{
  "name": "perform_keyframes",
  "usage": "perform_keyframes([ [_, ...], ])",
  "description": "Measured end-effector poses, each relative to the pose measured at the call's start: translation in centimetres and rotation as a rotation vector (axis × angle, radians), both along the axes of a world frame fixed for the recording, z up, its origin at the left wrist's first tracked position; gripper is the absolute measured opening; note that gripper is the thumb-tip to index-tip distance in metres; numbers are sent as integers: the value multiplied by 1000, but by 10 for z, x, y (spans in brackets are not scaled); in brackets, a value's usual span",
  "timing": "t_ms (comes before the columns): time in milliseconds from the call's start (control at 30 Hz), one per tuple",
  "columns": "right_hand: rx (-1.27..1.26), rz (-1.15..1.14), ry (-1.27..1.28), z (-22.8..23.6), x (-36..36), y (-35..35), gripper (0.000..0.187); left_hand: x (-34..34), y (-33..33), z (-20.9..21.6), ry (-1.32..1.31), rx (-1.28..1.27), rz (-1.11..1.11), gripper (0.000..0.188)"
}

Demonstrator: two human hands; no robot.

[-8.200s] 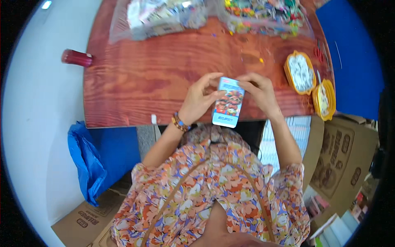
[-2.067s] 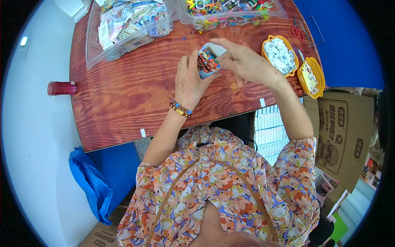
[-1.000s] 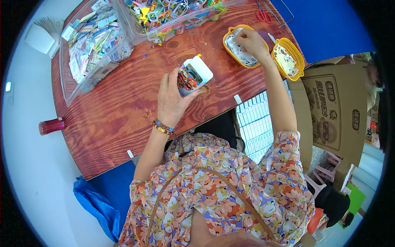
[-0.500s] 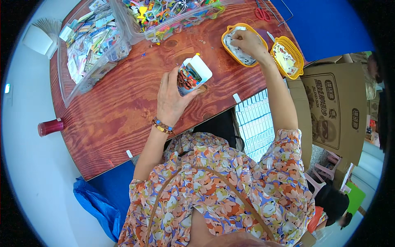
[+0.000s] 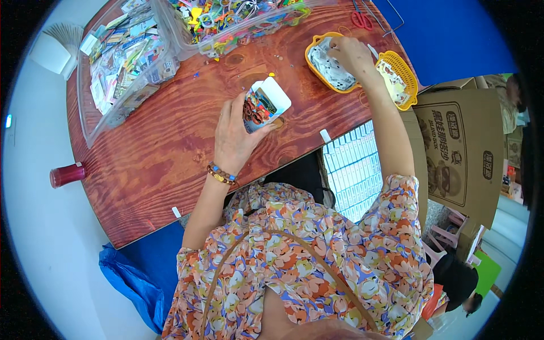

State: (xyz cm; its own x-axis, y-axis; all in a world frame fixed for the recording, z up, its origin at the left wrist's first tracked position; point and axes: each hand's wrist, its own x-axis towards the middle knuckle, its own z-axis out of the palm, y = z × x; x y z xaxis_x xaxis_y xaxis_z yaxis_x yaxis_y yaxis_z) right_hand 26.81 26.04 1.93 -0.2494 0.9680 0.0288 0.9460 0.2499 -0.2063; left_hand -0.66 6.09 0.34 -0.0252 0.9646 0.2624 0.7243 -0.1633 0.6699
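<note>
My left hand is wrapped round a small open-topped cardboard box with a colourful printed front and white flaps, held upright over the table. Over at the back right, my right hand reaches across the rim of a yellow basket. Its fingers point down, bent together, at the basket's heap of white and grey printed packets. Whatever lies between those fingertips is hidden. A second yellow basket, with pale printed pieces in it, stands just right of my right wrist.
Clear plastic bins hold printed cards and colourful small plastic pieces along the back left of the red-brown table. Red scissors lie at the back right. A dark red jar stands left. White boxes fill a carton below the table edge.
My right hand has shifted slightly to the right and up within the basket, uncovering more of the packets. My left hand still holds the box in nearly the same place.
</note>
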Motion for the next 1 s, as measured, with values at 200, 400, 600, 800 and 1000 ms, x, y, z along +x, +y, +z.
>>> perform_keyframes([
  [200,-116,38,40,-4,5,9,27,-4,0,-1,-5,25,-1,81],
  [400,-112,-6,213,0,3,7,21,-2,-1,0,-12,-1,-13,79],
  [600,-1,-15,-145,-16,-7,18,25,-4,0,-3,-12,10,-8,80],
  [800,-129,-17,222,-1,25,10,27,-5,-1,-2,-18,24,-2,80],
  [1000,-125,-147,387,4,25,1,28,0,0,-1,-20,-3,-25,80],
])
